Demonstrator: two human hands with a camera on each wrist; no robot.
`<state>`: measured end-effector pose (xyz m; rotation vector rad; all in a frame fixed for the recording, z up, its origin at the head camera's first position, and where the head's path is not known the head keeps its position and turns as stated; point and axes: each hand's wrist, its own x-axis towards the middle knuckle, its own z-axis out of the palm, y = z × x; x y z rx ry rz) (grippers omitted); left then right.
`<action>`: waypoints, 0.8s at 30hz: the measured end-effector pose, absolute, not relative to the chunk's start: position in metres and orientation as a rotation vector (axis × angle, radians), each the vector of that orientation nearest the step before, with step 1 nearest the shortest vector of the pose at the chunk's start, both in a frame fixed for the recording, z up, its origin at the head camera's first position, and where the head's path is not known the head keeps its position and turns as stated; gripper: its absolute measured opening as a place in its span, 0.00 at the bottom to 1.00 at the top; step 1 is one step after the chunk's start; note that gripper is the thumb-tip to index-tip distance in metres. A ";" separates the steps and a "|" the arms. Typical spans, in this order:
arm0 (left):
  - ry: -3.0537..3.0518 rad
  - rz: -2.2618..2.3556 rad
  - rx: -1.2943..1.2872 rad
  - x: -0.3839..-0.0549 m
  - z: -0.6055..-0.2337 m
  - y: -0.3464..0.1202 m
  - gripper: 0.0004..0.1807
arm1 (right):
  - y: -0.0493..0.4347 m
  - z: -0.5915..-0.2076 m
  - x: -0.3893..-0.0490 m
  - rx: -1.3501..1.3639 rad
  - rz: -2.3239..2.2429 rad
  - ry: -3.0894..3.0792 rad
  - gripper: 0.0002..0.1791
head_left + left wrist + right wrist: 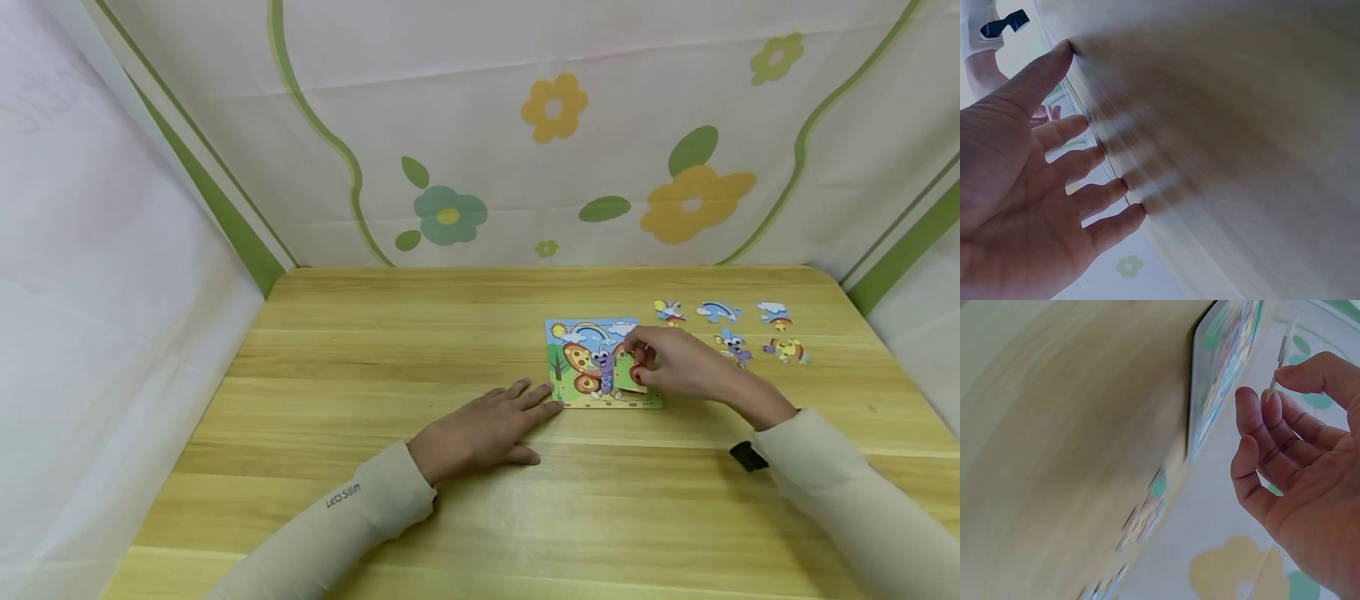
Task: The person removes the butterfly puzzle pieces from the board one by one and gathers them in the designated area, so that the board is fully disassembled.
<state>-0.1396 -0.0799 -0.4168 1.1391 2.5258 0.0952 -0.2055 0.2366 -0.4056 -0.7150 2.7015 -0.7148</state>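
A butterfly jigsaw board (558, 352) lies right of the table's middle, its picture partly covered by my right hand (670, 362). That hand pinches a thin jigsaw piece (1282, 355) between thumb and fingertips, over the board's right side; the right wrist view shows the piece edge-on, raised in the fingers. In the head view, green and red show on this piece (632, 372). My left hand (487, 427) rests palm down with spread, straight fingers, its fingertips right at the board's lower left corner. Seen from below in the left wrist view, the left fingers (1110, 228) hold nothing.
Loose jigsaw pieces lie in two rows behind and right of the board, among them a rainbow piece (720, 312) and a purple piece (733, 347). The wooden table (337, 375) ends at a flowered fabric wall (495, 125), with more fabric at both sides.
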 end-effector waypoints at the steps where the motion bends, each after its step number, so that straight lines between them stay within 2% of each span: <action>1: 2.528 0.092 1.144 -0.140 -0.416 -0.080 0.40 | 0.241 -0.405 -0.205 -0.705 -0.712 2.707 0.12; 15: 2.519 0.126 1.132 -0.140 -0.416 -0.080 0.41 | 0.296 -0.417 -0.199 -0.627 -0.724 2.740 0.13; 24: 2.518 0.134 1.127 -0.139 -0.416 -0.081 0.40 | 0.313 -0.425 -0.200 -0.615 -0.668 2.754 0.14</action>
